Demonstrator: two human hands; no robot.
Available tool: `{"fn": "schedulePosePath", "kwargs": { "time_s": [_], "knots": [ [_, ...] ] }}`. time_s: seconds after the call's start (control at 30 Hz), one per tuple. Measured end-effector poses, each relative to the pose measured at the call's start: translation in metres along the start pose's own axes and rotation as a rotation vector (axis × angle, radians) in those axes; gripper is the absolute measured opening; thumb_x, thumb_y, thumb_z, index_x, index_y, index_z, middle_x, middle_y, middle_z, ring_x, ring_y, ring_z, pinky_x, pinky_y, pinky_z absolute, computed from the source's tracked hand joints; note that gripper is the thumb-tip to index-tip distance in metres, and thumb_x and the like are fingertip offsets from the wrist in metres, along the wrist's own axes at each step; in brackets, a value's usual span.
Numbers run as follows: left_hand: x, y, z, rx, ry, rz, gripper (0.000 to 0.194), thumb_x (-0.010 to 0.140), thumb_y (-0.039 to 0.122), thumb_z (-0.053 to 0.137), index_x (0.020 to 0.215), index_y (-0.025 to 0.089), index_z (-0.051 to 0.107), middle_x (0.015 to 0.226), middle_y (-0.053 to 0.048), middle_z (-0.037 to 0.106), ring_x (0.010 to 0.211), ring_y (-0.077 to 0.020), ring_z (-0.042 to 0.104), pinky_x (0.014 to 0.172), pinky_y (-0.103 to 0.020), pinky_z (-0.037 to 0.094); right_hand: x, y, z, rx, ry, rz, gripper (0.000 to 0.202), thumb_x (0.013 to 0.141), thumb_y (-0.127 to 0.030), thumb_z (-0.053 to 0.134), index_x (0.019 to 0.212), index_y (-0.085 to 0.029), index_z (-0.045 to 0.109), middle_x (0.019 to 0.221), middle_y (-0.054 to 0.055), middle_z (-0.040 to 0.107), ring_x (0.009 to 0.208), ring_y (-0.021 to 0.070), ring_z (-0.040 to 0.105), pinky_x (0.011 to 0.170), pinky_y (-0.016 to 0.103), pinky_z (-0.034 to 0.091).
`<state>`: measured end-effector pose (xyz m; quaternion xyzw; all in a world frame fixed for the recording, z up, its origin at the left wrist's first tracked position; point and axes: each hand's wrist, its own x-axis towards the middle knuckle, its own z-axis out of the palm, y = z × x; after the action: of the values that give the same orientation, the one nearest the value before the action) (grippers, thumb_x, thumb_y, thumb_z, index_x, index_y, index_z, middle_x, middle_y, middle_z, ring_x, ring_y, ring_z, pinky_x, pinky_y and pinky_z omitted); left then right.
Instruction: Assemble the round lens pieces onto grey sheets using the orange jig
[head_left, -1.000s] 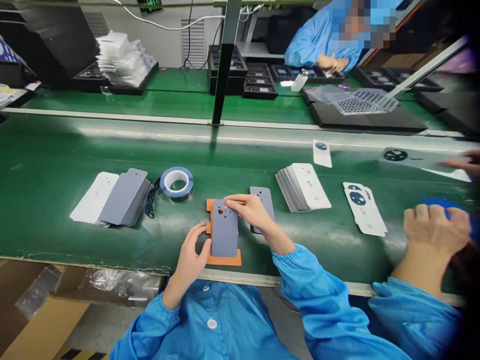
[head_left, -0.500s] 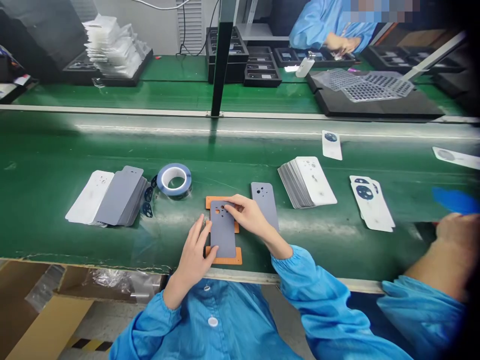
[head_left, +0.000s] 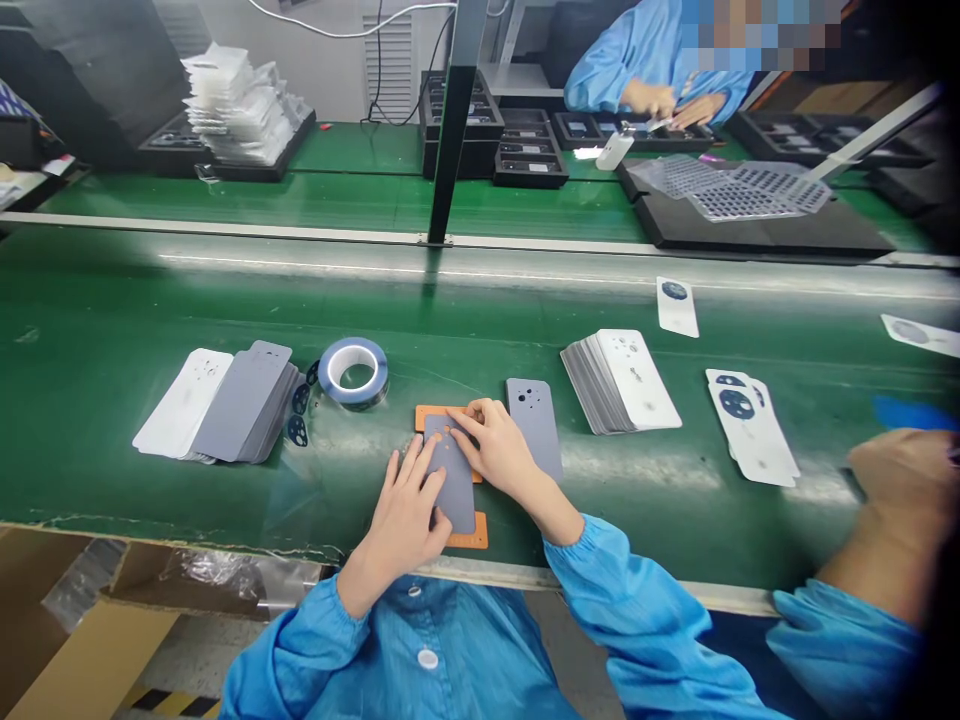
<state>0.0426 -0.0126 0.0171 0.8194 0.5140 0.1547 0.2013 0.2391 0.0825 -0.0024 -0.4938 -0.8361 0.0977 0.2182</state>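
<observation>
A grey phone back panel [head_left: 454, 500] with camera holes near its top lies on an orange fixture [head_left: 472, 530] at the front of the green bench. My left hand [head_left: 409, 508] rests on the panel's left side, fingers spread and stretched out. At the panel's top right, my right hand [head_left: 501, 448] pinches with thumb and forefinger beside the holes; its other fingers are curled. Just right of that hand lies another grey panel [head_left: 534, 425]. Parts of the fixture and of the panel's upper left are hidden under my hands.
Left are a fanned stack of panels [head_left: 244, 405], dark camera-shaped films [head_left: 298, 430] and a tape roll [head_left: 328, 372]. Right are a white-topped stack [head_left: 637, 380] and panels with dark stickers [head_left: 757, 435]. A neighbour's hand [head_left: 900, 470] is at far right. A post [head_left: 454, 150] stands ahead.
My left hand has moved up and right, further onto the grey panel, its fingers now over the upper left part. My right hand stays near the holes. The whole view has shifted slightly.
</observation>
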Motion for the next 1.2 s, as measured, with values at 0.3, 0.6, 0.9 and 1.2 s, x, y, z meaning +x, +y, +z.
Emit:
{"fn": "schedulePosePath", "kwargs": {
  "time_s": [0.3,0.6,0.9,1.2],
  "knots": [
    [0.023,-0.002,-0.003,0.024,0.049,0.036,0.03,0.075,0.016,0.059,0.105,0.018,0.058,0.148,-0.025,0.053,0.152,-0.0376,0.036,0.124,-0.064,0.026,-0.026,-0.016,0.003,-0.168,-0.025,0.002,0.038,0.104,-0.019,0.043,0.13,-0.022,0.07,0.131,0.011,0.071,0.095,0.0288,0.059,0.076,0.043,0.048],
    [0.025,-0.002,-0.003,-0.035,0.121,-0.008,0.028,0.086,0.02,0.058,0.113,0.018,0.059,0.142,-0.019,0.06,0.146,-0.0356,0.046,0.122,-0.063,0.031,-0.053,-0.017,-0.008,0.038,0.009,0.092,0.039,0.105,-0.027,0.044,0.137,-0.019,0.064,0.147,0.013,0.061,0.107,0.0276,0.067,0.092,0.045,0.057],
    [0.009,-0.004,-0.012,-0.444,0.376,-0.252,0.022,0.097,0.031,0.055,0.115,0.021,0.061,0.121,-0.012,0.069,0.111,-0.0252,0.066,0.094,-0.041,0.055,-0.057,-0.055,-0.026,0.246,0.166,0.194,0.034,0.102,-0.031,0.052,0.132,-0.022,0.065,0.115,0.012,0.076,0.1,0.0298,0.068,0.089,0.049,0.059],
    [0.013,-0.026,-0.019,-1.074,0.307,-0.565,0.044,0.089,0.052,0.068,0.11,0.014,0.065,0.093,-0.011,0.078,0.079,-0.0213,0.072,0.067,-0.027,0.053,-0.05,-0.077,-0.042,0.54,-0.043,0.156,0.027,0.1,-0.029,0.054,0.124,-0.024,0.067,0.115,0.01,0.075,0.101,0.0249,0.07,0.094,0.044,0.057]
  ]
}}
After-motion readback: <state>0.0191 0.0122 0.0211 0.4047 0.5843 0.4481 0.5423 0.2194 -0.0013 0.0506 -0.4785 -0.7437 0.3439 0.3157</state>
